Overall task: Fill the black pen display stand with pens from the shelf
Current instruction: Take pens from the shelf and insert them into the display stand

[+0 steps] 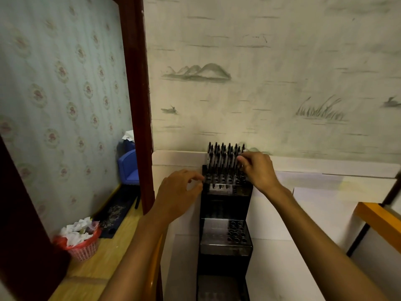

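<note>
A black stepped pen display stand [225, 242] stands on the white surface against the wall. Several black-capped pens [223, 155] stand upright in the holes of its top tier; a lower tier shows bare holes [236, 232]. My right hand [257, 170] reaches to the right end of the top row, fingertips pinching a pen there. My left hand [180, 190] sits at the stand's left edge, fingers loosely curled, fingertips touching the top tier's corner; nothing is visibly held in it.
The white tabletop [303, 213] meets the painted wall behind. A dark red door frame [141, 127] stands left. On the wood floor lie a pink basket of crumpled paper [80, 240] and a blue small chair [129, 168]. An orange-edged board [379, 218] is at right.
</note>
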The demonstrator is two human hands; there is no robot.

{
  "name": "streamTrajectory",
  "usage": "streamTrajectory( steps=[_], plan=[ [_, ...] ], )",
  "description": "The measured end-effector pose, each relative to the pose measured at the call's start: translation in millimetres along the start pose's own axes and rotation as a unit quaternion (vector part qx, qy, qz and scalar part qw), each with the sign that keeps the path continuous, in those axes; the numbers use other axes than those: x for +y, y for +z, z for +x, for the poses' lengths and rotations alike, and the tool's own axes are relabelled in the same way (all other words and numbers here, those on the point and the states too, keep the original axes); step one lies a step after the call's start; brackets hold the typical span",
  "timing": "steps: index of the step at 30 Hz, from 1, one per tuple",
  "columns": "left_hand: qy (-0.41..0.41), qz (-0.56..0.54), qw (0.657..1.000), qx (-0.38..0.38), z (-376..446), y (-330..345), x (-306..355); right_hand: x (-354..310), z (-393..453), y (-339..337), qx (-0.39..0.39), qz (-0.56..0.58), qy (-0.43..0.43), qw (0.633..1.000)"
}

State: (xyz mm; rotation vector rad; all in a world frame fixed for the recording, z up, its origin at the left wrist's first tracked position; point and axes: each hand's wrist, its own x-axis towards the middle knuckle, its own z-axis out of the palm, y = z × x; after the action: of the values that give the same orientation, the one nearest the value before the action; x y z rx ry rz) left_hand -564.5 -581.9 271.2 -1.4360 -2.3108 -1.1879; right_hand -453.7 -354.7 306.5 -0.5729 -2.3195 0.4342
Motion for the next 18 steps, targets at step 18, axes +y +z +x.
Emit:
streamTrajectory(
  steps=[18],
  plan=[
    [0.044, -0.029, 0.998, -0.031, -28, 16, 27, -2, -76, -42, -0.021, -0.042, -0.010, 0.999]
  ],
)
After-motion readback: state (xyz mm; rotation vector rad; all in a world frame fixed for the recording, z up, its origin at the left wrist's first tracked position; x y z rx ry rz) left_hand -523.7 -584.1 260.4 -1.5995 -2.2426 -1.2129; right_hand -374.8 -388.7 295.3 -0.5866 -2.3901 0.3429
